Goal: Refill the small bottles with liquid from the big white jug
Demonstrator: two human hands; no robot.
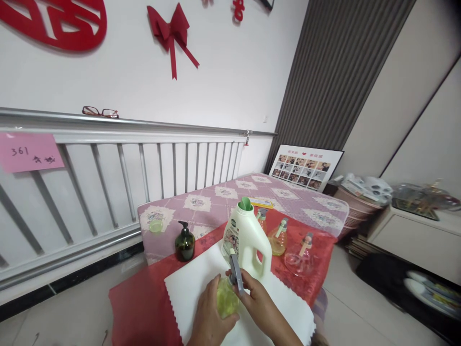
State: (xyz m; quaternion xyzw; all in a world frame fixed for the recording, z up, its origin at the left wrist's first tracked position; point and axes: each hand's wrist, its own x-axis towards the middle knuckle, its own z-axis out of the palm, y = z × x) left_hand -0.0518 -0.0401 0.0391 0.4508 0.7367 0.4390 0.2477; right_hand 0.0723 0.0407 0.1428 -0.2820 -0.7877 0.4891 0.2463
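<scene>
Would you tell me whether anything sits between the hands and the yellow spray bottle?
Nothing visible does: the left hand wraps the spray bottle, the right hand grips its grey nozzle; the white jug stands behind.

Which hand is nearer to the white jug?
Right. The right hand, on the head of the spray bottle, lies just in front of the jug; the left hand, around that bottle, is farther left.

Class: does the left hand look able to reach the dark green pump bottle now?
Probably not freely: the left hand holds a round yellow-green spray bottle, though nothing stands before the dark green pump bottle.
</scene>
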